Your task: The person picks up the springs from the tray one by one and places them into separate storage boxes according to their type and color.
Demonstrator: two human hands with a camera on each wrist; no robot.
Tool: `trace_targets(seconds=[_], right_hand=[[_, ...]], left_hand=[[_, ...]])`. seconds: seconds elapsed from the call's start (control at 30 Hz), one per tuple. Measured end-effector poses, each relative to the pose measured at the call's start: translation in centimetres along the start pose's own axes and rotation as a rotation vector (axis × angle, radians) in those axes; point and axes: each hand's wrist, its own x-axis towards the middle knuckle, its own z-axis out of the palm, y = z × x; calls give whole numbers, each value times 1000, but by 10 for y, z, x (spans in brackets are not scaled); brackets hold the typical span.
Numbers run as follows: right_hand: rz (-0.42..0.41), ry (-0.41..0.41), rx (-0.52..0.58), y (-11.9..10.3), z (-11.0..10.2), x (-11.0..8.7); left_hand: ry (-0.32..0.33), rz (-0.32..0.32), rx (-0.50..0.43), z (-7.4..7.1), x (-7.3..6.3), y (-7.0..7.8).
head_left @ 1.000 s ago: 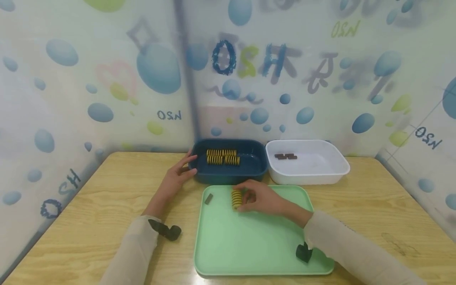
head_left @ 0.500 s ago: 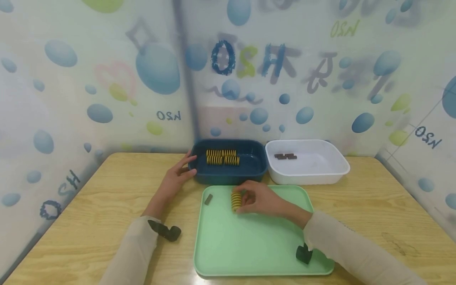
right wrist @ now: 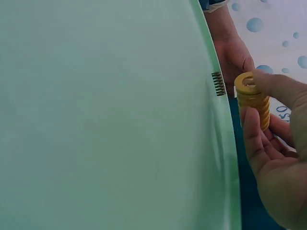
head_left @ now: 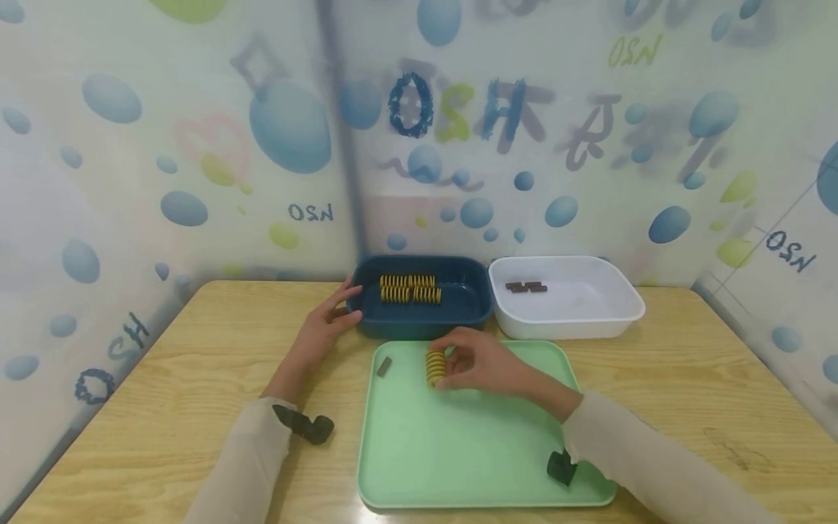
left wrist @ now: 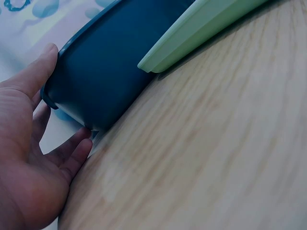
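Note:
My right hand (head_left: 484, 364) pinches a yellow coil spring (head_left: 435, 369) between thumb and fingers, over the upper part of the green tray (head_left: 471, 451). In the right wrist view this spring (right wrist: 254, 100) shows its flat ring end, with the thumb against that end. A small dark spring (head_left: 384, 366) lies in the tray's upper left corner. My left hand (head_left: 321, 331) touches the left end of the dark blue bin (head_left: 425, 327), its fingers spread and fairly straight. The left wrist view has the thumb on the rim and other fingertips low by the bin's base.
Several yellow springs (head_left: 410, 295) lie in two rows inside the blue bin. Beside it stands a white bin (head_left: 569, 331) holding several small dark springs (head_left: 526, 287). Both bins stand behind the tray on a wooden table (head_left: 681, 407), close to a patterned wall.

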Motion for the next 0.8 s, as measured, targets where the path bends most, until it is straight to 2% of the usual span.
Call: trace_targets(seconds=[0.3,0.43,0.67,0.8], right_hand=[[30,32,-27,-34,-13,-1],[31,25,-24,-30,-20,2],[11,36,-54,-25,-37,10],[19,49,-74,-27,-46,15]], left_hand=[[-4,5,3,0,1,0],[-4,3,4,0,2,-3],[8,16,1,-3,11,-26],[20,27,15,-3,11,-30]])
